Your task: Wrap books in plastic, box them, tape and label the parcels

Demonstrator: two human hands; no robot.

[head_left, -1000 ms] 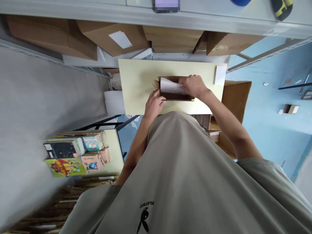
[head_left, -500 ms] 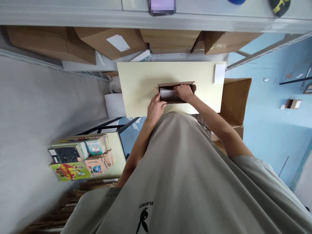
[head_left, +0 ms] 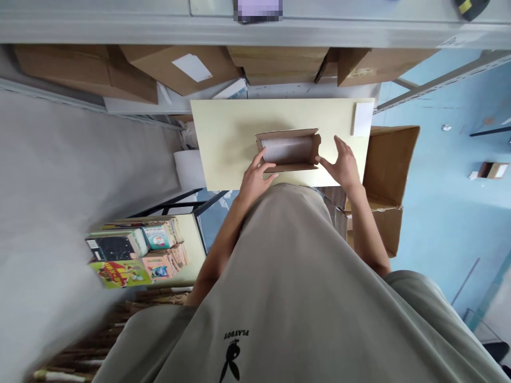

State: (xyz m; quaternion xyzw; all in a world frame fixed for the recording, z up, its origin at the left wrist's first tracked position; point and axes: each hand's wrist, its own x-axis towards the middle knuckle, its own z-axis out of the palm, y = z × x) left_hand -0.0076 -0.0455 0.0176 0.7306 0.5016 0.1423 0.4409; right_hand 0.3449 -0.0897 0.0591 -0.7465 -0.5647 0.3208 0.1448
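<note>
A small open cardboard box (head_left: 288,150) holding white paper (head_left: 287,149) is sitting mid-table (head_left: 227,138). The left hand (head_left: 255,178) is touching its left end, fingers loosely curled; the right hand (head_left: 342,165) is hovering spread open beside its right end, holding nothing. A white pad (head_left: 362,118) is lying near the table's far right corner, with cardboard cartons (head_left: 179,66) crowding the shelf behind.

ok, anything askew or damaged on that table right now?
Nothing damaged or spilled. The small brown cardboard box sits roughly square on the pale yellow table, flaps open, white paper inside. The left hand touches its left end; the right hand is open by its right end. A white pad lies at the corner.
</note>
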